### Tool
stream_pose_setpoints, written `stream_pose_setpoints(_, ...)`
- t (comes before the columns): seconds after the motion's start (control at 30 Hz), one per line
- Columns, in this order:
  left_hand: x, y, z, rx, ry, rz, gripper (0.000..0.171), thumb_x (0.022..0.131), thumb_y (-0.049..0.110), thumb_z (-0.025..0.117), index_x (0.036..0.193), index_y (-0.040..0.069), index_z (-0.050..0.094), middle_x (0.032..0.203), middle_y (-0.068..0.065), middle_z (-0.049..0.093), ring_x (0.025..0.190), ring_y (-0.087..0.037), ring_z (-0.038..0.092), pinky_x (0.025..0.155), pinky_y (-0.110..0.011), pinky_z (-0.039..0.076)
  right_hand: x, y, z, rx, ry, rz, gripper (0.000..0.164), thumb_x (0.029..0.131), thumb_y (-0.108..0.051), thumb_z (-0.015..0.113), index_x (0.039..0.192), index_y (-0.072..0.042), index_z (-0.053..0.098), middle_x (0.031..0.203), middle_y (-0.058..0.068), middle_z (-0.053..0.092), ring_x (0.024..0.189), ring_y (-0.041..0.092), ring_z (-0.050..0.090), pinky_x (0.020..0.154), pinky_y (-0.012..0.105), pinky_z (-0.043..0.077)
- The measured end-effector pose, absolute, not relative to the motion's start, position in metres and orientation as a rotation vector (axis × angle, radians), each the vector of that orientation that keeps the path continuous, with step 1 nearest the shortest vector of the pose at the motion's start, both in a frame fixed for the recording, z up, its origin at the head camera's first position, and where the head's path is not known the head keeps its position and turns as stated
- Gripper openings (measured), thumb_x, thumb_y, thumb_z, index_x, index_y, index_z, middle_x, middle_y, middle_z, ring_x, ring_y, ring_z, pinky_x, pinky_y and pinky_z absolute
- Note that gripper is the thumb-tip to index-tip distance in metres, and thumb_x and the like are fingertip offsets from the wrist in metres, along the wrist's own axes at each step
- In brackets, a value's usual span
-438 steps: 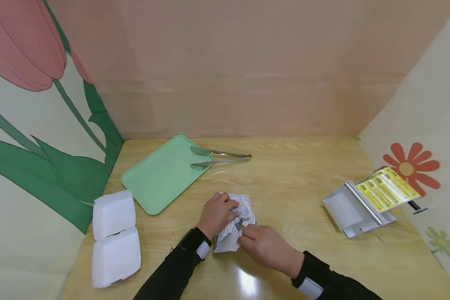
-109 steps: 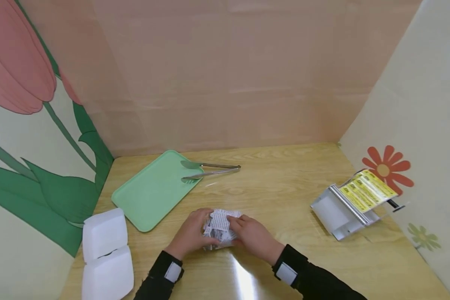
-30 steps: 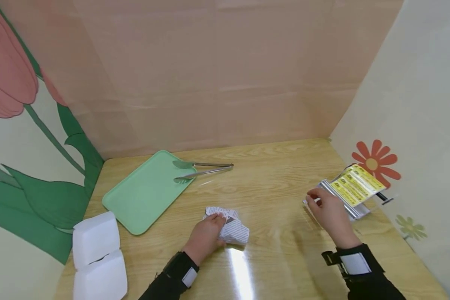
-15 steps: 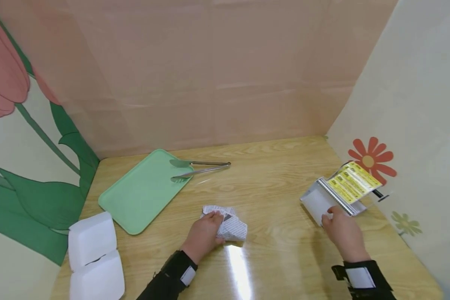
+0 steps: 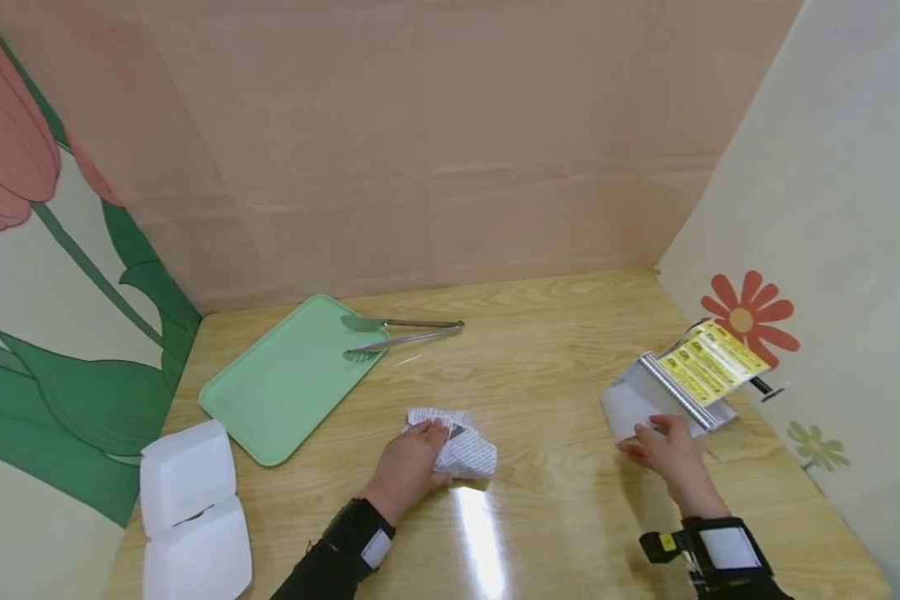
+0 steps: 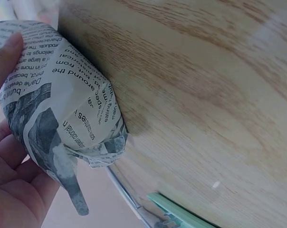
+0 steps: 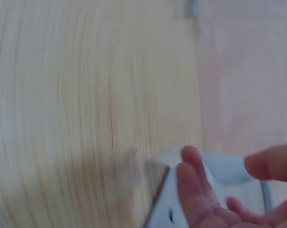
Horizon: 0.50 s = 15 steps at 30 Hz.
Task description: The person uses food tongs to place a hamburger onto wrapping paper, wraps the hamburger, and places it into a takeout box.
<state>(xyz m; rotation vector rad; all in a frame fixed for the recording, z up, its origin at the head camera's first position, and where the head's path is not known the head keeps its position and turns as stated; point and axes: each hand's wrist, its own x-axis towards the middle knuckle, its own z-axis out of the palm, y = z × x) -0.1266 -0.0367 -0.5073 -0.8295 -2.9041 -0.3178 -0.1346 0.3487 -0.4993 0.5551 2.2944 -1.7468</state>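
Observation:
My left hand (image 5: 408,467) grips a bundle wrapped in newsprint-patterned paper (image 5: 467,454) at the table's middle. In the left wrist view the thumb lies on the printed wrapper (image 6: 62,95), with fingers curled beneath; a twisted paper tail hangs from it. What is inside stays hidden. My right hand (image 5: 672,458) is at the front of a metal label dispenser (image 5: 678,390) carrying yellow printed labels (image 5: 712,362). Its fingers (image 7: 193,185) touch or nearly touch the white sheet at the dispenser's front, whose corner looks lifted. The thumb stands apart from the fingers.
A green tray (image 5: 285,379) lies at the back left, with metal tongs (image 5: 423,336) resting across its right edge. An open white foam clamshell box (image 5: 195,546) stands at the front left. Papered walls border the table at the back and sides.
The newsprint wrapper has been folded into a compact bundle. My right hand has left it for the dispenser, moved along its front edge, and its fingers have spread. The left hand keeps its hold.

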Motion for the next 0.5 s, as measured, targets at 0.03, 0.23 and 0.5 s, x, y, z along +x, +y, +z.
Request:
stream_pose_setpoints(0.03, -0.126, -0.037, -0.506, -0.828, -2.907, -0.318, 0.071, 0.067, 0.040, 0.083, 0.124, 0.005, 0.059, 0.124, -0.012, 0.063, 0.117, -0.025, 0.058, 0.096, -0.034, 0.047, -0.135, 0.346, -0.499, 0.577, 2.191, -1.866, 0.060, 0.100, -0.012, 0.036, 0.134, 0.017, -0.004, 0.133, 0.041, 0.022, 0.076, 0.009, 0.068, 0.075, 0.026, 0.056)
stream_pose_setpoints(0.23, -0.125, -0.038, -0.505, -0.836, -2.897, -0.335, 0.072, 0.067, 0.040, 0.082, 0.124, 0.004, 0.058, 0.125, -0.012, 0.063, 0.118, -0.025, 0.058, 0.097, -0.034, 0.047, -0.137, 0.329, -0.488, 0.745, 1.625, -2.325, 0.064, 0.100, -0.012, 0.031, 0.132, -0.006, -0.024, 0.148, 0.025, -0.011, 0.104, 0.010, 0.064, 0.100, 0.028, 0.044)
stream_pose_setpoints(0.5, -0.126, -0.039, -0.510, -0.839, -2.868, -0.348, 0.072, 0.066, 0.041, 0.082, 0.123, 0.005, 0.058, 0.123, -0.012, 0.064, 0.117, -0.025, 0.058, 0.097, -0.033, 0.047, -0.148, 0.331, -0.497, 0.877, 0.762, -2.779, 0.077, 0.103, -0.026, 0.029, 0.136, -0.032, -0.040, 0.156, -0.003, -0.015, 0.130, 0.012, 0.044, 0.111, 0.027, 0.031)
